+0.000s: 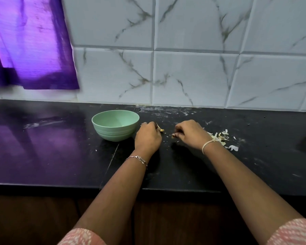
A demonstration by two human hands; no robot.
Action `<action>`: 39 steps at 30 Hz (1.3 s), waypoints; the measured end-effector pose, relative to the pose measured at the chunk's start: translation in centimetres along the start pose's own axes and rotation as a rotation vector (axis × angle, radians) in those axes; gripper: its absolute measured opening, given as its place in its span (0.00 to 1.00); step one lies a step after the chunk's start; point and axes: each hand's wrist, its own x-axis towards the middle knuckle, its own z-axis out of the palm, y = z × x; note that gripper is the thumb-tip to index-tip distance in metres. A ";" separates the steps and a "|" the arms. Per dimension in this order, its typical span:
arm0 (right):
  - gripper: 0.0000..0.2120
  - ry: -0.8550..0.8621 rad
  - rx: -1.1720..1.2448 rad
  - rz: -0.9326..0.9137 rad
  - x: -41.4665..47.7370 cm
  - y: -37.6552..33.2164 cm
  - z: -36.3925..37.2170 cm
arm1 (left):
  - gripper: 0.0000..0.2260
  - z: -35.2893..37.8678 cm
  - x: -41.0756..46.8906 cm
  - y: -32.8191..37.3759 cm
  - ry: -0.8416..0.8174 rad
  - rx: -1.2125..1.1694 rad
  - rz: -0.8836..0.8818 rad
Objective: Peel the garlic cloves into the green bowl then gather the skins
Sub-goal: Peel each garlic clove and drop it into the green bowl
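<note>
- Garlic clove (161,129): small, pale yellow, pinched in the curled fingertips of the left hand (147,136), just right of the green bowl (115,125). A thin sliver of skin points up toward the wall; long axis too small to tell.
- Right hand (190,132): fingers curled, pinching a pale bit (173,136).
- Bowl: round, matte, ribbed low on the wall, upright.
- Skins (219,137): papery white flakes, loosely heaped beside the right wrist on the glossy black countertop (60,147).

Green bowl (113,134): pale green, ribbed low on its wall, standing upright at frame centre, just left of your left hand (147,137).
Garlic clove (161,129): a small pale piece pinched at your left fingertips.
Garlic bit (173,136): pinched under your right hand (190,132).
Skins (219,138): a loose white heap right of centre.
</note>
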 end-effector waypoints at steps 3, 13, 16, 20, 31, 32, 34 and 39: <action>0.07 -0.027 -0.073 -0.063 0.5 -0.3 -1.9 | 0.10 -0.2 -0.1 -0.1 0.010 -0.005 -0.001; 0.05 0.042 -0.388 -0.180 -0.6 -3.3 -4.1 | 0.09 -0.3 -0.4 -0.2 0.022 0.032 -0.028; 0.06 -0.131 -0.436 -0.183 -1.5 -3.2 -2.2 | 0.09 -0.3 -0.5 -0.1 0.024 0.027 -0.025; 0.07 0.056 -0.343 -0.134 0.5 -2.8 -7.1 | 0.08 -0.4 -0.6 -0.2 0.059 0.021 -0.013; 0.08 -0.070 0.482 0.076 0.0 1.1 -2.7 | 0.16 0.7 -0.9 0.0 -0.006 -0.208 0.299; 0.08 -0.039 0.612 0.089 -0.2 1.2 -2.6 | 0.16 0.8 -0.8 0.2 -0.010 -0.263 0.312; 0.09 -0.006 0.756 0.119 -0.7 0.8 -1.9 | 0.13 1.0 -0.5 0.7 0.006 -0.353 0.313; 0.09 -0.029 0.906 0.148 -0.2 1.1 -0.6 | 0.07 1.3 0.4 1.2 0.061 -0.481 0.236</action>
